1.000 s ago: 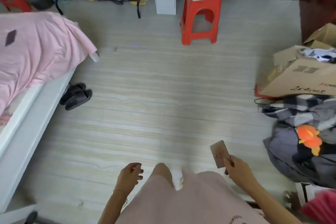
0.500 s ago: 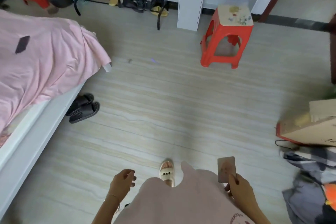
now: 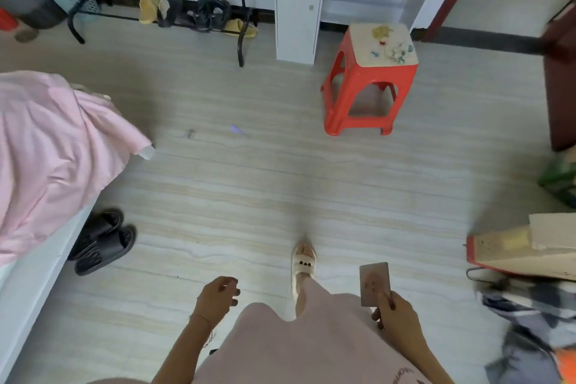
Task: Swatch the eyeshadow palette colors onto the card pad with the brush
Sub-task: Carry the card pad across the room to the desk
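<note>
Eyeshadow palette (image 3: 375,284), a flat brownish rectangle, stands upright in the right hand (image 3: 395,313), low and right of centre in the head view, above the floor (image 3: 249,190). The thumb lies across its lower front and the fingers curl behind, so the hand grips it by the bottom edge. The left hand (image 3: 218,296) hangs beside the pink garment (image 3: 311,349) with fingers loosely curled, holding nothing. One foot in a pale slipper (image 3: 304,262) steps forward between the hands. Ahead stands a red stool (image 3: 367,81) with a patterned cream top, next to a white cabinet (image 3: 297,6). A bed (image 3: 46,146) with pink sheet lies at left, black sandals (image 3: 103,240) beside it. A cardboard box (image 3: 523,246) sits at right.
</note>
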The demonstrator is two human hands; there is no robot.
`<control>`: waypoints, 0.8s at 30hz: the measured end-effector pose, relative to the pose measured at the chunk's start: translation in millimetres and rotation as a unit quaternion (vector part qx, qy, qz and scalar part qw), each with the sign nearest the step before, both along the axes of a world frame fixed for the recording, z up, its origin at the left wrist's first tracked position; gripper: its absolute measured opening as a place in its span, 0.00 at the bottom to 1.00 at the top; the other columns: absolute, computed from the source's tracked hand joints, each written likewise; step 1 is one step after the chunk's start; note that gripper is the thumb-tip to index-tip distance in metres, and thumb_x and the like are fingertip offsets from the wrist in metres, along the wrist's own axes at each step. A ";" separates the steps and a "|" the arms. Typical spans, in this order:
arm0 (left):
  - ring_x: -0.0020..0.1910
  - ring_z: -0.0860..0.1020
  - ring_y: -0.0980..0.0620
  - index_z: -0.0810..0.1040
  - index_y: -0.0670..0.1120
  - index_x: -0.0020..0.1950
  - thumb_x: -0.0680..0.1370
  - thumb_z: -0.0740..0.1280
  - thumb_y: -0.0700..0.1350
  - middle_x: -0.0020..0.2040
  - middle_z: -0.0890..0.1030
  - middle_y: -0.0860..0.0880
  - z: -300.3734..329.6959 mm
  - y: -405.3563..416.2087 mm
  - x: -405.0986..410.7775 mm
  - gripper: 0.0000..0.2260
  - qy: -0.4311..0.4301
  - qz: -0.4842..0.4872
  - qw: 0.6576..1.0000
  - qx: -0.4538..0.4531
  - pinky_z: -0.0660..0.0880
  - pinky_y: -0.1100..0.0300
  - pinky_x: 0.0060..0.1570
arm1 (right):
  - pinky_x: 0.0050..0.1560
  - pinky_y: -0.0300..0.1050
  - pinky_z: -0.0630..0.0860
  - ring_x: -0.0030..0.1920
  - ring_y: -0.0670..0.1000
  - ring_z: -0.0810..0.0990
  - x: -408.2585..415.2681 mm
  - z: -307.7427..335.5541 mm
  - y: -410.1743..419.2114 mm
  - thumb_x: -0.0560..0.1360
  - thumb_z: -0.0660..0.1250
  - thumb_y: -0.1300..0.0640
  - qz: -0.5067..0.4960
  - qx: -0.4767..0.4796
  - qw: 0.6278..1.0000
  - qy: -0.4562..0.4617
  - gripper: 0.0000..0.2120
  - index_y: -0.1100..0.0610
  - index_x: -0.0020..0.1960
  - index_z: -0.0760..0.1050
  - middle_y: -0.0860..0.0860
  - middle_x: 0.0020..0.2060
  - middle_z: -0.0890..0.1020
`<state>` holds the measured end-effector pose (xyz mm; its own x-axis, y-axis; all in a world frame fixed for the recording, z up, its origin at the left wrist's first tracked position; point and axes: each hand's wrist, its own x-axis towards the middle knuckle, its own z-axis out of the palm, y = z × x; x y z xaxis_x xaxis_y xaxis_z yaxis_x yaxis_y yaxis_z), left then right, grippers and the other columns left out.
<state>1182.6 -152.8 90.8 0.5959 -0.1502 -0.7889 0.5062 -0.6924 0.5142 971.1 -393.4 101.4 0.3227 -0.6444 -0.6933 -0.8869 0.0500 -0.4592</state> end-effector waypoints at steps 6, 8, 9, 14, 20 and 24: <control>0.36 0.77 0.48 0.76 0.42 0.51 0.78 0.61 0.41 0.43 0.80 0.44 20.9 -98.0 82.9 0.06 -0.020 -0.028 0.999 -0.013 0.71 0.58 0.39 | 0.32 0.41 0.67 0.33 0.51 0.78 85.1 7.9 -104.5 0.79 0.54 0.54 0.017 -0.013 1.000 -0.003 0.14 0.57 0.39 0.71 0.52 0.32 0.80; 0.37 0.77 0.47 0.76 0.43 0.51 0.78 0.61 0.41 0.43 0.80 0.44 28.7 -123.6 116.1 0.06 -0.033 -0.016 0.999 -0.021 0.71 0.57 0.40 | 0.33 0.41 0.68 0.33 0.50 0.78 117.9 11.2 -135.8 0.79 0.53 0.53 0.039 -0.017 0.999 0.000 0.14 0.57 0.39 0.71 0.52 0.32 0.80; 0.38 0.77 0.47 0.76 0.43 0.51 0.78 0.61 0.41 0.44 0.80 0.44 32.3 -133.6 130.9 0.06 -0.039 -0.007 0.999 -0.023 0.71 0.57 0.40 | 0.33 0.41 0.69 0.33 0.50 0.77 134.9 13.4 -148.5 0.79 0.53 0.52 0.050 -0.017 0.999 -0.002 0.14 0.57 0.40 0.71 0.52 0.32 0.80; 0.37 0.77 0.47 0.77 0.42 0.50 0.78 0.61 0.41 0.43 0.81 0.43 30.4 -157.5 192.1 0.06 -0.041 0.029 0.999 -0.012 0.70 0.57 0.37 | 0.36 0.42 0.72 0.33 0.49 0.77 217.4 12.0 -189.9 0.79 0.53 0.51 0.082 -0.003 0.997 -0.014 0.14 0.56 0.41 0.71 0.52 0.33 0.80; 0.34 0.75 0.47 0.77 0.40 0.50 0.77 0.62 0.39 0.40 0.80 0.43 8.7 -175.2 265.8 0.06 -0.006 0.046 0.999 0.021 0.68 0.58 0.34 | 0.33 0.40 0.67 0.33 0.50 0.78 301.9 -0.6 -220.6 0.79 0.53 0.52 0.060 0.005 0.998 -0.009 0.14 0.57 0.39 0.71 0.52 0.33 0.80; 0.36 0.77 0.47 0.77 0.41 0.50 0.77 0.61 0.40 0.41 0.81 0.44 8.0 -205.8 347.3 0.06 -0.015 0.041 0.999 0.012 0.70 0.58 0.36 | 0.32 0.42 0.69 0.33 0.51 0.78 361.4 -1.5 -245.3 0.79 0.54 0.51 0.022 -0.006 1.000 -0.001 0.15 0.58 0.39 0.72 0.53 0.32 0.80</control>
